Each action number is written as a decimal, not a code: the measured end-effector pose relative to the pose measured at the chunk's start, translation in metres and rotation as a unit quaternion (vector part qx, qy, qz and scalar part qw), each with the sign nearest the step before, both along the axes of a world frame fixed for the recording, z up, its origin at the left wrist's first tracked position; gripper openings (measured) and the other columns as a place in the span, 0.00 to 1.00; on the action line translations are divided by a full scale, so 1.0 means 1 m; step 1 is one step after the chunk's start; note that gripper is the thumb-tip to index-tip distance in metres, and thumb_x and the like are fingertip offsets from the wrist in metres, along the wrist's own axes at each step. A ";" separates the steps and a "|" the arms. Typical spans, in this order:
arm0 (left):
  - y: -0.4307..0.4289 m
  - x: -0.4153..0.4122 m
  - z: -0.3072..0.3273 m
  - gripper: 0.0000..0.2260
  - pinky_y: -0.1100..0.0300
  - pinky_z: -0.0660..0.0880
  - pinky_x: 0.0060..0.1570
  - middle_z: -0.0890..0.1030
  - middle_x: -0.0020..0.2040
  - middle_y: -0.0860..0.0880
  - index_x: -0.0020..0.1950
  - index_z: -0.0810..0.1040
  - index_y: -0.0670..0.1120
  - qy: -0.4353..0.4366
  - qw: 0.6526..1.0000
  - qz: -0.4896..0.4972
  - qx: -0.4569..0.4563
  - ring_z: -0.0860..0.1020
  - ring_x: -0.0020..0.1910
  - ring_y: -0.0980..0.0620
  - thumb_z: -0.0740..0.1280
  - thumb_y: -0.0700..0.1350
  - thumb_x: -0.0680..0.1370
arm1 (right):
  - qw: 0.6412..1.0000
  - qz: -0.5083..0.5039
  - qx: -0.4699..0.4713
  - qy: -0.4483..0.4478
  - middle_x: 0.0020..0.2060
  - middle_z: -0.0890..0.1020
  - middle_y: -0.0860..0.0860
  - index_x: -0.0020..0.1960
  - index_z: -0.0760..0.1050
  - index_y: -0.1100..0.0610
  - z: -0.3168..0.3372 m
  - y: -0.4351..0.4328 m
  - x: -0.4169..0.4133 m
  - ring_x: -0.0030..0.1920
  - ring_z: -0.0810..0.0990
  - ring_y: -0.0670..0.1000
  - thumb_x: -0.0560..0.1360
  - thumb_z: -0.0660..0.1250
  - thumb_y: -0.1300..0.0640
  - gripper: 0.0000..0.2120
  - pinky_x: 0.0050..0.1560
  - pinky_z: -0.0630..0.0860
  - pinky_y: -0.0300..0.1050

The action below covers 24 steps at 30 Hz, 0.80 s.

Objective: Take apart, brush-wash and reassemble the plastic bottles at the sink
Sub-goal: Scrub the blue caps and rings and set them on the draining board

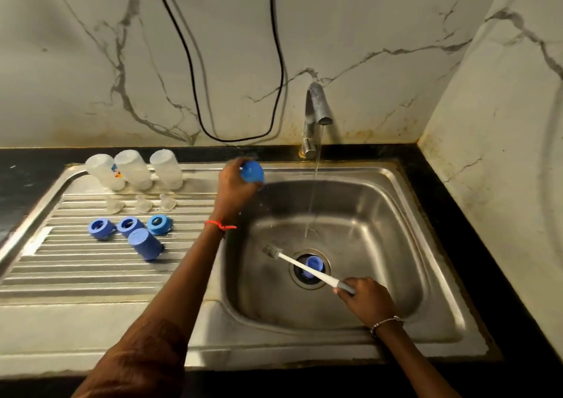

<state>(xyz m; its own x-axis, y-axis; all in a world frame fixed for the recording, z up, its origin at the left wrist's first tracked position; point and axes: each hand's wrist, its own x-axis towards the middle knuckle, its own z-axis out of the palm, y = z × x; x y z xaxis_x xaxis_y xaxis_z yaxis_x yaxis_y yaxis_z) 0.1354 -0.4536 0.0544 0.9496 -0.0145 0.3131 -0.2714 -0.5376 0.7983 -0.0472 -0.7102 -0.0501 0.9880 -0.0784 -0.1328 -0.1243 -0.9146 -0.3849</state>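
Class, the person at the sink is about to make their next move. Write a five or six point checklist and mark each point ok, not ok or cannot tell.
1. Left hand grips the blue cap firmly: ok.
2. Right hand holds the brush by its handle: ok.
3. Draining board has free room: ok.
4. Drain unblocked: not ok, a second blue cap sits in it.
5. Tap off: not ok, water is running.
6. Held cap rinsed clean: cannot tell.
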 end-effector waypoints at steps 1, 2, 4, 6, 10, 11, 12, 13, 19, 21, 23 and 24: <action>0.016 -0.002 0.010 0.22 0.57 0.75 0.55 0.77 0.57 0.42 0.61 0.75 0.40 -0.016 1.000 0.016 -0.009 0.76 0.54 0.49 0.75 0.37 0.69 | 1.000 -0.003 0.005 0.009 0.39 0.83 0.53 0.46 0.81 0.55 0.000 0.000 0.000 0.41 0.80 0.53 0.75 0.65 0.44 0.15 0.37 0.69 0.42; 0.032 -0.004 0.018 0.22 0.56 0.75 0.54 0.77 0.56 0.41 0.61 0.75 0.39 -0.026 0.999 0.031 -0.019 0.76 0.53 0.49 0.74 0.37 0.69 | 1.000 -0.007 0.007 0.017 0.39 0.83 0.52 0.46 0.81 0.55 0.001 0.000 0.000 0.40 0.80 0.52 0.74 0.65 0.44 0.14 0.37 0.70 0.42; 0.067 -0.012 0.032 0.22 0.57 0.75 0.53 0.77 0.57 0.41 0.62 0.74 0.39 -0.041 0.997 0.066 -0.024 0.76 0.53 0.49 0.74 0.37 0.70 | 1.000 -0.009 0.009 0.021 0.39 0.83 0.52 0.46 0.81 0.55 0.002 0.000 0.000 0.40 0.80 0.52 0.74 0.65 0.45 0.14 0.38 0.72 0.42; 0.102 -0.021 0.040 0.22 0.57 0.76 0.51 0.77 0.56 0.43 0.63 0.73 0.38 -0.057 0.992 0.112 -0.034 0.76 0.53 0.50 0.74 0.37 0.70 | 1.000 -0.006 0.011 0.024 0.39 0.83 0.52 0.47 0.81 0.54 0.002 0.001 0.000 0.40 0.80 0.51 0.74 0.66 0.45 0.13 0.38 0.72 0.42; 0.166 -0.042 0.036 0.22 0.53 0.76 0.51 0.78 0.56 0.39 0.62 0.74 0.38 -0.076 0.975 0.205 -0.044 0.76 0.52 0.47 0.74 0.35 0.69 | 0.999 -0.010 0.020 0.035 0.40 0.83 0.51 0.47 0.82 0.53 0.006 0.002 -0.001 0.41 0.80 0.51 0.74 0.66 0.46 0.12 0.35 0.69 0.39; 0.180 -0.047 0.032 0.23 0.53 0.75 0.51 0.78 0.57 0.39 0.62 0.73 0.38 -0.068 0.973 0.214 -0.048 0.77 0.54 0.46 0.74 0.34 0.69 | 0.999 -0.009 0.019 0.038 0.40 0.83 0.51 0.48 0.81 0.53 0.006 0.002 -0.001 0.41 0.80 0.51 0.74 0.66 0.45 0.12 0.36 0.68 0.39; 0.193 -0.053 0.024 0.23 0.53 0.75 0.51 0.78 0.58 0.39 0.63 0.73 0.38 -0.053 0.972 0.222 -0.057 0.77 0.55 0.46 0.74 0.34 0.69 | 0.999 -0.009 0.018 0.041 0.41 0.83 0.51 0.49 0.81 0.53 0.007 0.003 -0.002 0.42 0.80 0.51 0.74 0.66 0.45 0.12 0.36 0.68 0.39; 0.204 -0.059 0.016 0.23 0.53 0.76 0.51 0.78 0.58 0.39 0.63 0.73 0.38 -0.036 0.970 0.232 -0.070 0.77 0.55 0.45 0.74 0.34 0.69 | 0.999 -0.011 0.017 0.042 0.42 0.83 0.51 0.49 0.81 0.52 0.008 0.003 -0.002 0.43 0.80 0.52 0.74 0.67 0.45 0.12 0.36 0.67 0.39; 0.237 -0.085 -0.040 0.24 0.54 0.75 0.53 0.77 0.59 0.37 0.62 0.74 0.37 0.048 0.945 0.290 -0.143 0.77 0.56 0.40 0.74 0.32 0.68 | 0.998 -0.022 0.019 0.047 0.42 0.84 0.50 0.49 0.82 0.49 0.007 0.004 -0.003 0.44 0.81 0.53 0.73 0.68 0.45 0.10 0.37 0.68 0.40; 0.236 -0.091 -0.053 0.24 0.57 0.75 0.51 0.78 0.60 0.37 0.62 0.74 0.37 0.061 0.943 0.284 -0.160 0.77 0.53 0.43 0.74 0.31 0.67 | 0.998 -0.026 0.017 0.048 0.41 0.84 0.51 0.48 0.82 0.49 0.005 0.004 -0.002 0.44 0.81 0.54 0.72 0.69 0.44 0.11 0.39 0.71 0.42; 0.234 -0.095 -0.061 0.24 0.57 0.76 0.51 0.78 0.59 0.38 0.61 0.75 0.37 0.069 0.946 0.273 -0.164 0.77 0.53 0.44 0.74 0.30 0.67 | 0.998 -0.024 0.016 0.048 0.40 0.83 0.51 0.47 0.82 0.49 0.004 0.003 -0.002 0.43 0.81 0.54 0.72 0.69 0.44 0.10 0.39 0.72 0.43; 0.233 -0.097 -0.065 0.24 0.54 0.76 0.52 0.78 0.59 0.39 0.61 0.75 0.37 0.073 0.947 0.268 -0.164 0.77 0.54 0.44 0.74 0.30 0.67 | 0.998 -0.024 0.015 0.049 0.40 0.83 0.51 0.47 0.82 0.49 0.003 0.003 -0.002 0.43 0.81 0.54 0.72 0.69 0.44 0.10 0.39 0.72 0.43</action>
